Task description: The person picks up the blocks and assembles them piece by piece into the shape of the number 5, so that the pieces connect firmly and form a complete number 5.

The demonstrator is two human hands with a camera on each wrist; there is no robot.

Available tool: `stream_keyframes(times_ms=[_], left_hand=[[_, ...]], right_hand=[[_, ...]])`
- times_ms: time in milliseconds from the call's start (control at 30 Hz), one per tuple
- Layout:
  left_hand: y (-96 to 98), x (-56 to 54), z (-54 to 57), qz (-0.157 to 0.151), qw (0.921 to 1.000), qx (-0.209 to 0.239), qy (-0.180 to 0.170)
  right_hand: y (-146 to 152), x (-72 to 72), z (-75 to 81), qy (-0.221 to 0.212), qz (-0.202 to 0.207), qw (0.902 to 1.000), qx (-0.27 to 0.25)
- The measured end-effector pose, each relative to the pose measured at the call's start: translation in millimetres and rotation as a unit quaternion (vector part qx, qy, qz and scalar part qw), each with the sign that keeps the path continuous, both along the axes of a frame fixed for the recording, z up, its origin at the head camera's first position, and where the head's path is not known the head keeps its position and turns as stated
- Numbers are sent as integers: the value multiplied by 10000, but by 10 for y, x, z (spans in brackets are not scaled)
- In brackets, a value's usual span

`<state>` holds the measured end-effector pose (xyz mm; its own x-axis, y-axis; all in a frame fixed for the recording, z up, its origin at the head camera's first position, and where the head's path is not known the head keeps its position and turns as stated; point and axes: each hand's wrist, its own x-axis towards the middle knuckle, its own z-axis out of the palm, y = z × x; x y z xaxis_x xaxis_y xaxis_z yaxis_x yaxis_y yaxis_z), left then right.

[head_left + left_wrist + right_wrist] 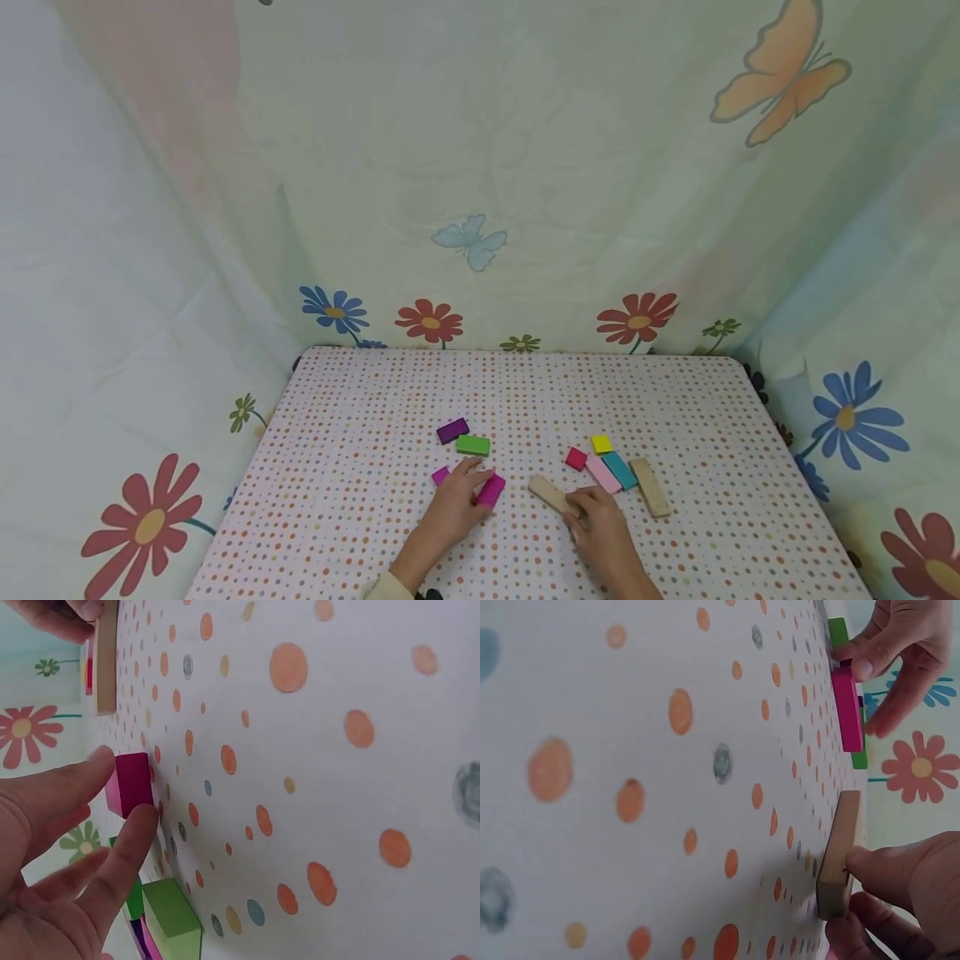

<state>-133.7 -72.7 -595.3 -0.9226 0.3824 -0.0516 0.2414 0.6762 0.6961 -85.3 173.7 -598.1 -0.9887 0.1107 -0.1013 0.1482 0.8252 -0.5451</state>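
My left hand (452,497) pinches a magenta block (492,490) between thumb and finger, low over the dotted table. Partly hidden behind that hand in the head view lies another magenta piece (440,475). A light green block (174,915) shows below the left fingers in the left wrist view. To the right, my right hand (602,527) grips the near end of a plain wooden block (546,492). Its thumb is on one side and its fingers curl under the other in the right wrist view, where the wooden block (837,851) lies close along the tabletop.
Beyond the left hand are a green block (473,445) and a purple block (453,430). Right of centre sit red (576,458), yellow (602,444), pink (603,473) and teal (619,471) blocks, beside a second wooden block (649,487). Printed cloth (480,167) hangs behind the table.
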Motion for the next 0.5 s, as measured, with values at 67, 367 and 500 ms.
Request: stream_keyframes(times_ms=[67, 367, 500], left_hand=[[13, -12, -9, -116, 9998, 107, -92], [133, -11, -57, -366, 9993, -6, -84], [174, -14, -71, -320, 9994, -27, -90]], right_hand=[[-20, -15, -10, 71, 17, 9999, 108], [-91, -161, -33, 293, 244, 9989, 264], [-134, -224, -31, 363, 320, 9983, 310]])
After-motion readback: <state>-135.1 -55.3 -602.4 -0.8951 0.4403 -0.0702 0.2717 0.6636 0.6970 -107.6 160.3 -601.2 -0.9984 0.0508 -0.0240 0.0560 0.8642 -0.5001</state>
